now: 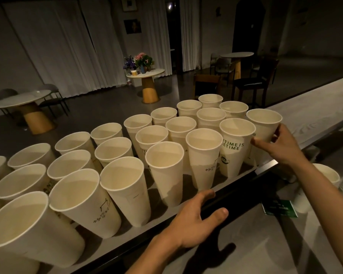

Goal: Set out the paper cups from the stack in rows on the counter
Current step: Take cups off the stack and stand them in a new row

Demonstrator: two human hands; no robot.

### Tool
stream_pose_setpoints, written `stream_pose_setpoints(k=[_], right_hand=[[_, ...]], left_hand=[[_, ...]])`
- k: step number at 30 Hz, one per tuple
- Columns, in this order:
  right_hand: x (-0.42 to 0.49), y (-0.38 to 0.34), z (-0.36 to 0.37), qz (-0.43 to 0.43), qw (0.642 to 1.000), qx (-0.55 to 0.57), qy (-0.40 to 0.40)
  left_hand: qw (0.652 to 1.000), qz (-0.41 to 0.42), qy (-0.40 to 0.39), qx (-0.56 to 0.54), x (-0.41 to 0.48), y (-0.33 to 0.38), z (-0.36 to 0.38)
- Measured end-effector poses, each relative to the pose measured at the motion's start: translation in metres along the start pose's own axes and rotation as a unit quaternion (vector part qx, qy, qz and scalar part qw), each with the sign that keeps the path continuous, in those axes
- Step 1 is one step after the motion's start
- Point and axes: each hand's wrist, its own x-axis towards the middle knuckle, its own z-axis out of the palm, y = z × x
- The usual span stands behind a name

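1. Grip check: the right hand [279, 144] is wrapped around the end cup [264, 123], thumb on the near side. That cup stands upright at the right end of the near row.
2. The left hand [196, 216] holds nothing, fingers loosely spread, resting on the dark front edge [246, 186].
3. The paper cups [162, 167] stand mouth-up in three tight rows on the counter [315, 107], running off to the left.
4. Lower right, below the edge: one more cup [327, 175] and a green card [279, 208].
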Motion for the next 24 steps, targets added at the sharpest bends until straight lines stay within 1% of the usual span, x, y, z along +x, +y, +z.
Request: stream_pose_setpoints(k=[3, 4, 5, 7, 8, 9, 11, 13, 20, 22, 24], right_hand=[[-0.007, 0.001, -0.003, 0.039, 0.999, -0.010, -0.004], [-0.012, 0.001, -0.004, 0.056, 0.998, -0.010, 0.014], [-0.020, 0.002, -0.003, 0.065, 0.997, -0.016, 0.049], [-0.038, 0.006, 0.004, 0.049, 0.992, -0.030, 0.112], [-0.048, 0.008, 0.010, 0.041, 0.993, -0.030, 0.108], [-0.054, 0.010, 0.018, 0.042, 0.996, -0.027, 0.077], [-0.061, 0.015, 0.033, 0.055, 0.998, -0.031, -0.017], [-0.062, 0.020, 0.044, 0.059, 0.995, -0.051, -0.069], [-0.066, 0.015, 0.049, 0.058, 0.991, -0.067, -0.098], [-0.067, 0.008, 0.042, 0.055, 0.991, -0.084, -0.085], [-0.069, -0.008, 0.027, 0.041, 0.994, -0.093, -0.037]], left_hand=[[1.000, 0.003, -0.001, 0.010, -0.001, -0.001, 0.001], [1.000, 0.003, -0.002, 0.008, -0.001, -0.001, 0.001], [1.000, 0.004, -0.002, 0.006, -0.002, -0.001, 0.001], [1.000, 0.008, -0.001, 0.007, -0.002, -0.002, 0.001], [1.000, 0.010, 0.000, 0.008, -0.002, -0.002, 0.001], [1.000, 0.013, 0.002, 0.009, -0.002, -0.002, 0.001], [1.000, 0.017, 0.003, 0.008, -0.004, -0.002, 0.003], [1.000, 0.017, -0.001, 0.011, -0.005, -0.002, 0.003], [1.000, 0.007, -0.020, 0.012, -0.007, 0.005, 0.000], [1.000, 0.005, -0.022, 0.007, -0.007, 0.006, -0.002], [1.000, 0.007, -0.022, 0.002, -0.008, 0.006, -0.002]])
